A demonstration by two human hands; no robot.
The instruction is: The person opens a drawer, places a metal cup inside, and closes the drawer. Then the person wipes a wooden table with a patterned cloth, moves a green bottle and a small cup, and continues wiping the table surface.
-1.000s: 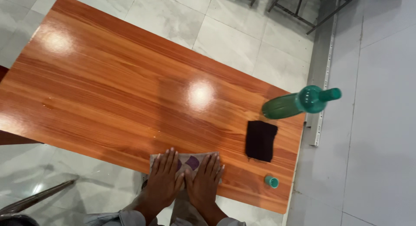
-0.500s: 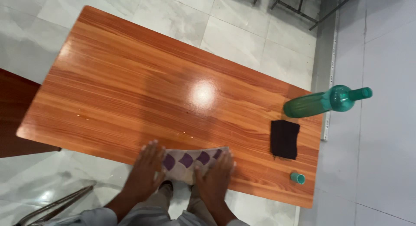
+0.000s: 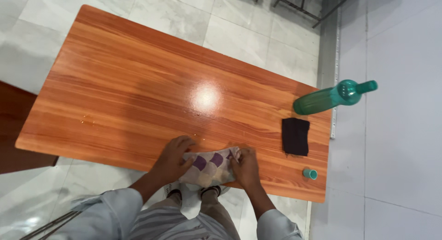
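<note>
Fingers (image 3: 184, 145) of both hands curled tight on the patterned cloth (image 3: 209, 165) at the tabletop (image 3: 138, 83) edge, mid-gather I'd say, next needs lifting it clear.

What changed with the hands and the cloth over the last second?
Both hands, flat on the patterned cloth before, now gather it: the left hand and right hand bunch it up at the table edge. The green bottle, black cloth and cap stayed put.
</note>
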